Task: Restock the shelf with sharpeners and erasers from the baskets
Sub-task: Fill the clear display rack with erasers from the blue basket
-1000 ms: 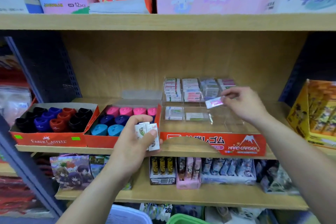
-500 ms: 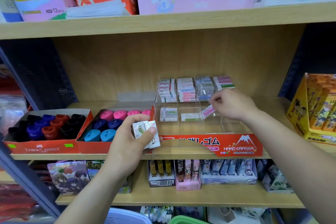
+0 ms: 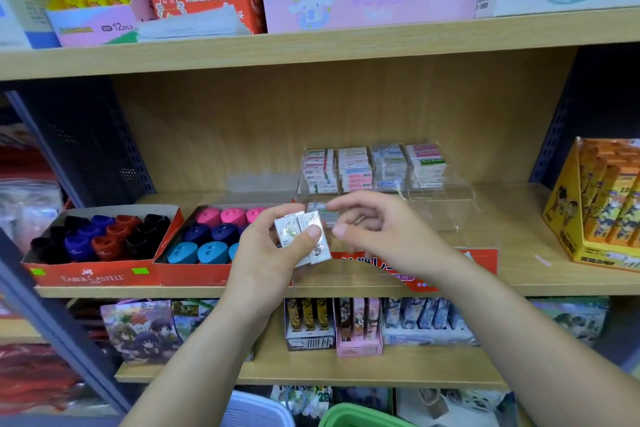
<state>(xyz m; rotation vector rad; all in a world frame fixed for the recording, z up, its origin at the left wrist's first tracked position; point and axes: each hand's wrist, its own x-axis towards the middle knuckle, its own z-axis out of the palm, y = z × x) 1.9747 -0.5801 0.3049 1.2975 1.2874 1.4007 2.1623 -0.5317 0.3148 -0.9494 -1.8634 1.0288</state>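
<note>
Several erasers (image 3: 290, 231) gripped in left hand (image 3: 266, 255), right hand (image 3: 381, 236) just beside.

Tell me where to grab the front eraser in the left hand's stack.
Pinch the front eraser by its top right corner, coming from the right: the thumb of the left hand covers its middle, but that end sticks out free beside the right hand.

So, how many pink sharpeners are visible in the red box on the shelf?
3 pink sharpeners stand side by side in the back row of the red box: left, middle, and right, beside the left hand. That hand may hide more.
</note>
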